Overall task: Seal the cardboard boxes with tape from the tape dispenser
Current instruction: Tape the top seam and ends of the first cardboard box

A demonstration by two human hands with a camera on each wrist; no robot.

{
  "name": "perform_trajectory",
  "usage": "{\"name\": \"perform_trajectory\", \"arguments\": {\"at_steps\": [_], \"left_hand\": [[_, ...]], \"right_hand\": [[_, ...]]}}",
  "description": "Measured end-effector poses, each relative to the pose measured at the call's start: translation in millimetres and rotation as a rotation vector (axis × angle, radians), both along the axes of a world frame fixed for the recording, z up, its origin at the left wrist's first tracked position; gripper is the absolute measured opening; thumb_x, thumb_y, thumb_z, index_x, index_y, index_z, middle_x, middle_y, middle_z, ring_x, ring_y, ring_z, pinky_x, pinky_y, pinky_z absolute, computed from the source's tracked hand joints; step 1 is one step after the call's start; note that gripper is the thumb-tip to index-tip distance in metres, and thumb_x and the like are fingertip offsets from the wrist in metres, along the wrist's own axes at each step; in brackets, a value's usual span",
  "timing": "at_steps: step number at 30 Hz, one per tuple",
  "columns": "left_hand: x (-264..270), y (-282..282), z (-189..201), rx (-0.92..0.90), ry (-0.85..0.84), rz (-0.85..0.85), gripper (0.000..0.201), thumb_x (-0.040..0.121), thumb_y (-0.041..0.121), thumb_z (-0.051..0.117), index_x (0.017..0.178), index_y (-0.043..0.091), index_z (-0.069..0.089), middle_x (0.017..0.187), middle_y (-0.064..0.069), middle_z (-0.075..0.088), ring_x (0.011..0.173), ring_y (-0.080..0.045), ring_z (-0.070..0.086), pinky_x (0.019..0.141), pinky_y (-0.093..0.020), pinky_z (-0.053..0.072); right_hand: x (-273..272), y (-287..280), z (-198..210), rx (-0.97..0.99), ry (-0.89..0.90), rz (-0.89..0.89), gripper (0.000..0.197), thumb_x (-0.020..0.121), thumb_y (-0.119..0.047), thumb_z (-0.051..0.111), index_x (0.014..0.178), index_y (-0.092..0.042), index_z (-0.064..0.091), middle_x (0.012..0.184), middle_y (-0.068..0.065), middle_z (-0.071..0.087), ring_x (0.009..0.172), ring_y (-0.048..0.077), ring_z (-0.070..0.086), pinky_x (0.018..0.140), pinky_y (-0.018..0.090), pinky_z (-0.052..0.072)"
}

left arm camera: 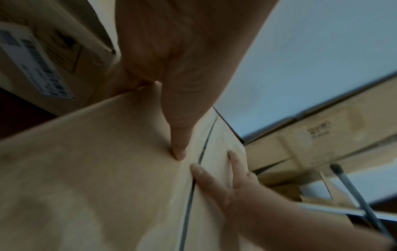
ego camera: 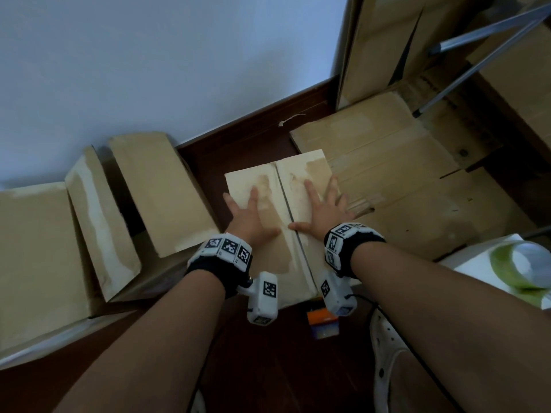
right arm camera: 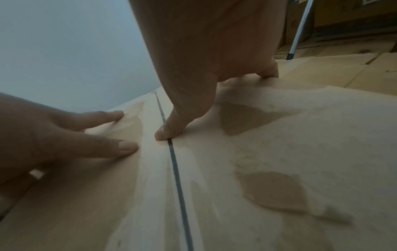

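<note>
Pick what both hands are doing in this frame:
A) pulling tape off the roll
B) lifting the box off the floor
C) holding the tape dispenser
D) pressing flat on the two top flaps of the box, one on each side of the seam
D: the left hand and right hand lie flat, fingers spread, on the flaps of the cardboard box, either side of the centre seam; the tape roll sits untouched to the right.

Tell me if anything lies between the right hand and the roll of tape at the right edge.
Nothing visible does. The right hand presses flat on the small cardboard box's right flap; the greenish roll of clear tape sits on a white surface to its right, with only flattened cardboard on the floor between them.
</note>
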State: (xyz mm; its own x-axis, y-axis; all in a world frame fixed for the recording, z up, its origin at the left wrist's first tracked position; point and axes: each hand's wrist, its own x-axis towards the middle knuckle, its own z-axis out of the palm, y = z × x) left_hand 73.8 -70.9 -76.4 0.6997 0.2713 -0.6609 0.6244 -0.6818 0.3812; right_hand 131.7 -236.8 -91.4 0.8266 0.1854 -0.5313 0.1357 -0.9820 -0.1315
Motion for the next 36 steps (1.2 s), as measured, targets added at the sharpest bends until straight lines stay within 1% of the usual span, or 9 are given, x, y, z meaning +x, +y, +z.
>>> {"name": "perform_trajectory", "arguments": {"at_steps": [5, 8, 15, 17, 20, 22, 24, 30, 36], "left_hand": [[-10.6, -9.4, -1.5, 0.047, -0.013, 0.036, 0.114, 0.08, 0.046, 0.072, 0.149, 0.033, -0.019, 0.148, -0.017, -0.04, 0.135, -0.042, 0.036, 0.107, -0.046, 0.036], [-7.7, -9.8, -0.6, 0.057, -0.003, 0.027, 0.113, 0.081, 0.045, 0.071, 0.149, 0.033, -0.018, 0.148, -0.017, -0.04, 0.134, -0.042, 0.036, 0.107, -0.045, 0.036], [-17.8, -6.5, -3.1, 0.08, -0.04, 0.016, 0.112, 0.077, 0.053, 0.071, 0.15, 0.036, -0.011, 0.152, -0.015, -0.033, 0.137, -0.043, 0.032, 0.108, -0.047, 0.034], [-28.6, -9.6, -4.9, 0.181, -0.09, -0.069, 0.101, 0.08, 0.059, 0.064, 0.151, 0.035, -0.005, 0.154, -0.015, -0.027, 0.143, -0.045, 0.015, 0.113, -0.052, 0.028], [-48.6, -21.1, -3.8, 0.315, -0.145, -0.381, 0.086, 0.087, 0.058, 0.052, 0.151, 0.032, 0.0, 0.157, -0.003, -0.026, 0.145, -0.037, -0.014, 0.113, -0.062, 0.004], [-61.0, -30.6, -2.1, 0.304, -0.119, -0.556, 0.091, 0.085, 0.061, 0.054, 0.152, 0.03, 0.0, 0.158, 0.003, -0.022, 0.145, -0.034, -0.016, 0.113, -0.064, -0.001], [-73.2, -38.3, -3.3, 0.28, -0.063, -0.631, 0.105, 0.08, 0.066, 0.057, 0.153, 0.025, -0.006, 0.159, 0.004, -0.021, 0.146, -0.032, -0.016, 0.114, -0.063, 0.002], [-102.6, -48.5, -1.6, 0.26, -0.089, -0.661, 0.128, 0.069, 0.069, 0.067, 0.148, 0.026, -0.024, 0.152, 0.001, -0.037, 0.144, -0.029, -0.023, 0.113, -0.063, 0.0], [-106.2, -48.7, -7.2, 0.319, 0.013, -0.75, 0.127, 0.069, 0.072, 0.064, 0.148, 0.025, -0.024, 0.152, -0.004, -0.038, 0.141, -0.031, -0.029, 0.112, -0.062, -0.007]], "right_hand": [[-11.7, -1.2, 5.8, 0.006, 0.014, 0.036, 0.105, 0.075, -0.073, 0.057, 0.149, -0.043, -0.012, 0.153, 0.01, -0.033, 0.142, 0.048, 0.001, 0.108, 0.065, 0.022], [-30.2, -12.8, 5.9, -0.009, 0.0, 0.088, 0.102, 0.076, -0.073, 0.056, 0.149, -0.043, -0.008, 0.156, 0.003, -0.028, 0.141, 0.049, 0.0, 0.109, 0.063, 0.023], [-57.6, -43.2, 8.1, -0.093, 0.165, 0.193, 0.113, 0.07, -0.076, 0.06, 0.143, -0.051, -0.022, 0.147, -0.01, -0.044, 0.141, 0.049, -0.006, 0.102, 0.066, 0.032], [-60.3, -41.9, 11.0, -0.101, 0.168, 0.174, 0.113, 0.07, -0.074, 0.062, 0.143, -0.051, -0.022, 0.147, -0.011, -0.044, 0.142, 0.048, -0.006, 0.101, 0.066, 0.034], [-60.7, -40.4, 14.7, -0.096, 0.179, 0.163, 0.113, 0.071, -0.072, 0.063, 0.143, -0.051, -0.021, 0.147, -0.011, -0.043, 0.141, 0.048, -0.005, 0.101, 0.065, 0.035], [-58.7, -40.7, 15.8, -0.082, 0.2, 0.162, 0.113, 0.072, -0.071, 0.064, 0.143, -0.05, -0.021, 0.147, -0.01, -0.043, 0.141, 0.05, -0.005, 0.103, 0.064, 0.033], [-55.7, -40.7, 15.5, -0.087, 0.211, 0.177, 0.114, 0.072, -0.071, 0.063, 0.145, -0.047, -0.021, 0.149, -0.007, -0.042, 0.14, 0.053, -0.005, 0.109, 0.062, 0.027], [-58.9, -42.4, 14.8, -0.071, 0.163, 0.22, 0.115, 0.072, -0.07, 0.064, 0.149, -0.041, -0.017, 0.152, 0.001, -0.037, 0.14, 0.054, -0.005, 0.116, 0.058, 0.013], [-64.8, -55.7, 9.6, -0.008, 0.19, 0.235, 0.118, 0.069, -0.061, 0.074, 0.148, -0.047, -0.012, 0.151, -0.006, -0.039, 0.139, 0.053, -0.013, 0.11, 0.064, 0.024]]}}
